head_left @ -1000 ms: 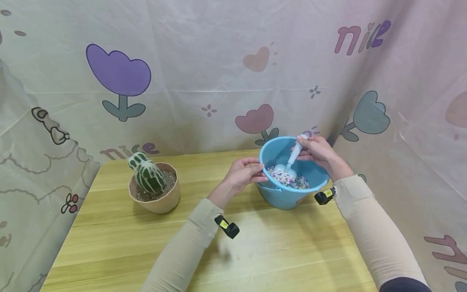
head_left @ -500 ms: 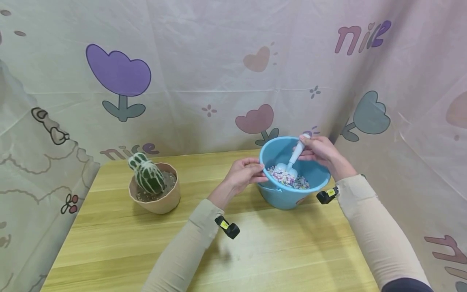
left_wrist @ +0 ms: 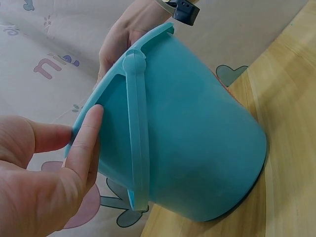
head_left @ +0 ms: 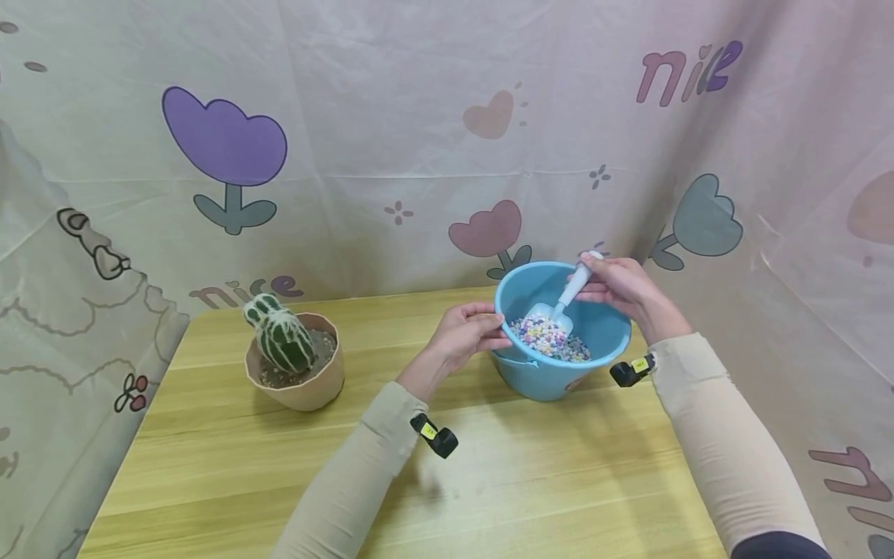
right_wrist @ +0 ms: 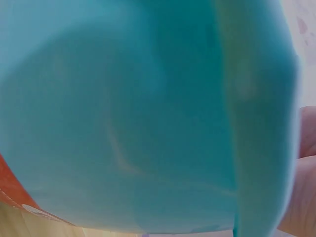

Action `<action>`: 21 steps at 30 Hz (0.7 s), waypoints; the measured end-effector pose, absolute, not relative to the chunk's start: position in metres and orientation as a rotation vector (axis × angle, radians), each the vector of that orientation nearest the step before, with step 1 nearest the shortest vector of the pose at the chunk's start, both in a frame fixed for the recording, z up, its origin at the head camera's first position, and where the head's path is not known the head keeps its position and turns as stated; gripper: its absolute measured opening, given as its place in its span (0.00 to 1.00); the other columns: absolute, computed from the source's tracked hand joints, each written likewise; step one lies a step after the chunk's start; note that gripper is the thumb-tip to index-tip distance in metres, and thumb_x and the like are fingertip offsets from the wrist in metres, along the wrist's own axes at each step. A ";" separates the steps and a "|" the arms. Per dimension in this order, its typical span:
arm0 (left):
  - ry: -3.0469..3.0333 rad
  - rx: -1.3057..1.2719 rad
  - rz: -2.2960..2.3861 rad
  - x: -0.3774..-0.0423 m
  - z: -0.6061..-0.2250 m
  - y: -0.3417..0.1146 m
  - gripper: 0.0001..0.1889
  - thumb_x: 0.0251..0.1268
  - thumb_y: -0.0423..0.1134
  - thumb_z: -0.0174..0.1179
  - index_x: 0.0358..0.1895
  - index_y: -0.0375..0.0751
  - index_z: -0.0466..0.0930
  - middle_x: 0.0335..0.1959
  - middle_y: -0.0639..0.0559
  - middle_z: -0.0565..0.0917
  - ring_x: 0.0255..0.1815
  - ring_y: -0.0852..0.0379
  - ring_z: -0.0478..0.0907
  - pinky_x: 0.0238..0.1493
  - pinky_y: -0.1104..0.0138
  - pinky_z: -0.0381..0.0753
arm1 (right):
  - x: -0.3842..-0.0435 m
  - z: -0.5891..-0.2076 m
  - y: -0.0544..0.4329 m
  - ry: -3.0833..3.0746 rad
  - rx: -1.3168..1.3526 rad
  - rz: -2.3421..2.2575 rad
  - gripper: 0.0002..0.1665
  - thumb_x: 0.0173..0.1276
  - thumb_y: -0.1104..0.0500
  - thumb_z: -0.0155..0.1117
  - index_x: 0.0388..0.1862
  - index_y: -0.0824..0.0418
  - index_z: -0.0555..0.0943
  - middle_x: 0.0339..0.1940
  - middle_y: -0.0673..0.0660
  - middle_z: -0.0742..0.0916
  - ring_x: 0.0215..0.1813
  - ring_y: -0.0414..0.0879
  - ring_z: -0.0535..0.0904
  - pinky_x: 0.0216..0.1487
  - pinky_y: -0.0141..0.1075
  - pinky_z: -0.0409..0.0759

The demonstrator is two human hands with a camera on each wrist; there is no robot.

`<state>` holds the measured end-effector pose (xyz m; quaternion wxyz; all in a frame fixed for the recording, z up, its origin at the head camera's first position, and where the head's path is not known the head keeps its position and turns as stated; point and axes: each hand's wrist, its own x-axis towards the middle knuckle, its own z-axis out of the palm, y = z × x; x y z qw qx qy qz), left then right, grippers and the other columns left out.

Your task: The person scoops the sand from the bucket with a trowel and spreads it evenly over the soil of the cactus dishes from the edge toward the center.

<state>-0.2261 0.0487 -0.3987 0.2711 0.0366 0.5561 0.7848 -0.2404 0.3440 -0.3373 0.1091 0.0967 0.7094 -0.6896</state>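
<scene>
A blue bucket (head_left: pixel 552 380) stands on the table at the right, holding small multicoloured pebbles (head_left: pixel 541 335). My left hand (head_left: pixel 464 334) pinches its left rim, thumb inside and fingers outside, as the left wrist view shows with the bucket's handle (left_wrist: pixel 138 133) hanging beside the fingertips. Over the bucket's right side, my right hand (head_left: pixel 621 291) grips the handle of a pale blue scoop (head_left: pixel 574 286). The scoop slants down to the left, its blade among the pebbles. In the right wrist view the bucket wall (right_wrist: pixel 123 123) fills most of the picture and hides the scoop.
At the left of the wooden table (head_left: pixel 230 473) sits a peach flowerpot (head_left: pixel 307 392) with a cactus (head_left: pixel 285 341) in soil. A printed curtain (head_left: pixel 377 116) hangs close behind the table and along both sides.
My right hand has shifted slightly to the right with the scoop, whose handle end now sits a little higher and farther right. My left hand and the bucket have stayed put.
</scene>
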 end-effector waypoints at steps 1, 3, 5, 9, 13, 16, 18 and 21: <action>1.498 0.098 2.114 -0.226 -0.399 0.049 0.22 0.75 0.25 0.60 0.68 0.23 0.72 0.37 0.45 0.85 0.30 0.58 0.89 0.42 0.67 0.93 | -0.240 -0.337 0.345 2.085 0.285 -2.027 0.30 0.84 0.48 0.56 0.70 0.69 0.68 0.37 0.52 0.93 0.39 0.44 0.93 0.51 0.39 0.92; 1.501 0.098 2.112 -0.226 -0.399 0.049 0.22 0.75 0.25 0.60 0.68 0.23 0.72 0.37 0.44 0.85 0.30 0.58 0.89 0.42 0.67 0.93 | -0.240 -0.336 0.346 2.087 0.289 -2.023 0.29 0.84 0.48 0.57 0.69 0.68 0.70 0.37 0.52 0.93 0.39 0.44 0.93 0.52 0.39 0.91; 1.506 0.100 2.110 -0.226 -0.399 0.049 0.21 0.76 0.26 0.60 0.68 0.23 0.72 0.38 0.44 0.85 0.30 0.58 0.89 0.42 0.67 0.93 | -0.240 -0.336 0.346 2.082 0.293 -2.027 0.25 0.83 0.48 0.57 0.66 0.65 0.72 0.37 0.52 0.93 0.39 0.44 0.93 0.52 0.39 0.91; 1.510 0.099 2.108 -0.226 -0.399 0.048 0.21 0.76 0.26 0.60 0.68 0.23 0.72 0.38 0.44 0.85 0.30 0.58 0.89 0.42 0.67 0.93 | -0.239 -0.336 0.348 2.039 0.304 -2.062 0.17 0.83 0.49 0.58 0.59 0.58 0.76 0.36 0.53 0.93 0.39 0.44 0.93 0.52 0.39 0.92; 1.510 0.095 2.108 -0.226 -0.399 0.049 0.21 0.75 0.26 0.61 0.68 0.23 0.72 0.37 0.44 0.85 0.30 0.58 0.89 0.42 0.67 0.93 | -0.239 -0.336 0.350 2.012 0.330 -2.099 0.11 0.82 0.49 0.59 0.52 0.54 0.81 0.36 0.54 0.93 0.38 0.46 0.93 0.51 0.40 0.92; 1.515 0.098 2.107 -0.227 -0.400 0.049 0.21 0.75 0.26 0.61 0.67 0.23 0.73 0.37 0.44 0.85 0.30 0.58 0.89 0.42 0.67 0.93 | -0.240 -0.335 0.351 1.998 0.354 -2.131 0.10 0.83 0.50 0.59 0.47 0.53 0.85 0.36 0.56 0.94 0.38 0.47 0.94 0.50 0.41 0.91; 1.518 0.097 2.106 -0.227 -0.399 0.049 0.21 0.75 0.26 0.61 0.67 0.23 0.73 0.36 0.45 0.85 0.30 0.58 0.89 0.42 0.67 0.93 | -0.240 -0.334 0.351 1.987 0.369 -2.146 0.10 0.83 0.51 0.59 0.48 0.54 0.84 0.36 0.56 0.94 0.38 0.47 0.94 0.51 0.41 0.91; 1.522 0.094 2.106 -0.227 -0.398 0.049 0.21 0.75 0.26 0.61 0.68 0.23 0.72 0.36 0.45 0.85 0.30 0.58 0.89 0.42 0.67 0.93 | -0.240 -0.333 0.351 1.972 0.405 -2.159 0.13 0.82 0.50 0.60 0.52 0.59 0.79 0.34 0.55 0.93 0.38 0.47 0.94 0.51 0.41 0.91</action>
